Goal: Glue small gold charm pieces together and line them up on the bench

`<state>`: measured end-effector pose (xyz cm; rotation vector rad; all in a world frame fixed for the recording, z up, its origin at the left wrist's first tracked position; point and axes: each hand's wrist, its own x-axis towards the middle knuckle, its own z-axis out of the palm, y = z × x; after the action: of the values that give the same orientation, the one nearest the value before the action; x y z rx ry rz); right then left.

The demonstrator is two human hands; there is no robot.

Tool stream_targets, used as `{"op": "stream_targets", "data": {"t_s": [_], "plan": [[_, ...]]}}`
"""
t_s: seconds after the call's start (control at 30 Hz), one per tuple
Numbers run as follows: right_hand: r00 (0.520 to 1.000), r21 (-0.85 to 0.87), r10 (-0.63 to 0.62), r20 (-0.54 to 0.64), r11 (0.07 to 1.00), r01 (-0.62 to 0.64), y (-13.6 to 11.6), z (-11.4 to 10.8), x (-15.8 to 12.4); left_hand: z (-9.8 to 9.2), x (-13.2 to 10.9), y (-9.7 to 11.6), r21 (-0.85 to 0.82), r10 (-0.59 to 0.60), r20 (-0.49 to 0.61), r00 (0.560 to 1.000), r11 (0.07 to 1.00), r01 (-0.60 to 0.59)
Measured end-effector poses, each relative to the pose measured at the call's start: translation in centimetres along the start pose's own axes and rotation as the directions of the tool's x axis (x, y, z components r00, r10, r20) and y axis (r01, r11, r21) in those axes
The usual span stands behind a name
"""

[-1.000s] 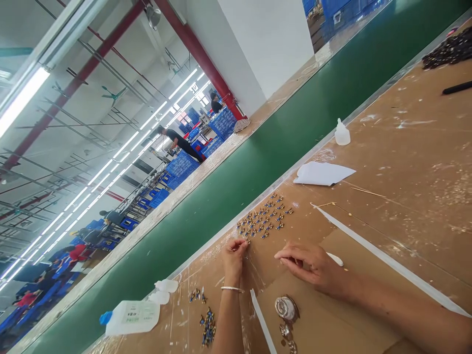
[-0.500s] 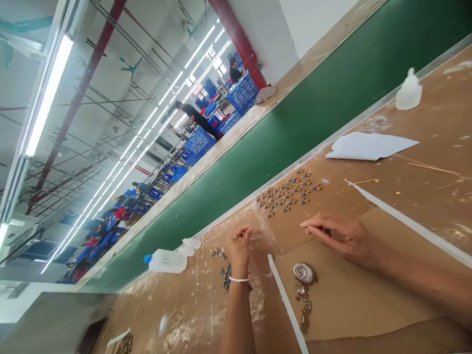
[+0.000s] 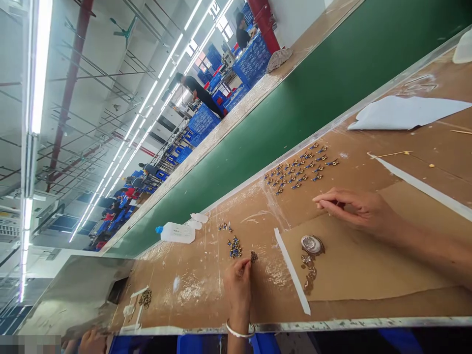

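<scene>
Across worktable (image 3: 263, 305), holding left hand (image 3: 238, 285) at near dark pile (image 3: 254, 256), unclear if pinching; holding right hand (image 3: 354, 206), fingertips together, beside far blue-gold pieces (image 3: 299, 171), likely spaced against touching.

On the brown table (image 3: 206, 314) lies a cardboard sheet (image 3: 361, 270), with a white strip (image 3: 292, 271) along its left edge. Beyond the sheet are small blue-and-gold pieces (image 3: 300, 172) in loose rows and a white paper (image 3: 409, 113). Left of the sheet lie a dark heap (image 3: 254, 256), a blue-and-gold heap (image 3: 234, 247) and a blue-capped bottle (image 3: 178, 233).
</scene>
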<state>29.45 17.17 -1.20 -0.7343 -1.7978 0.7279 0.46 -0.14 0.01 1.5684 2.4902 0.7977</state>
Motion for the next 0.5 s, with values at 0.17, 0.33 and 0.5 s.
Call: {"op": "stream_targets", "data": {"t_s": [0.17,0.33,0.5], "plan": [[1.0,-0.012,0.007,0.01,1.0,-0.007,0.1,0.0,0.1,0.4,-0.4,-1.1,0.085,0.106,0.0,0.994,0.991,-0.106],[1.0,-0.024,0.015,0.007,1.0,-0.015,0.2,0.0,0.0,0.9,-0.5,-1.5,0.2,0.223,-0.012,0.975,0.956,-0.216],[1.0,-0.013,0.006,-0.004,1.0,-0.006,0.2,0.0,0.0,1.1,-0.5,-1.4,0.315,0.341,-0.025,0.94,0.895,-0.316]]}}
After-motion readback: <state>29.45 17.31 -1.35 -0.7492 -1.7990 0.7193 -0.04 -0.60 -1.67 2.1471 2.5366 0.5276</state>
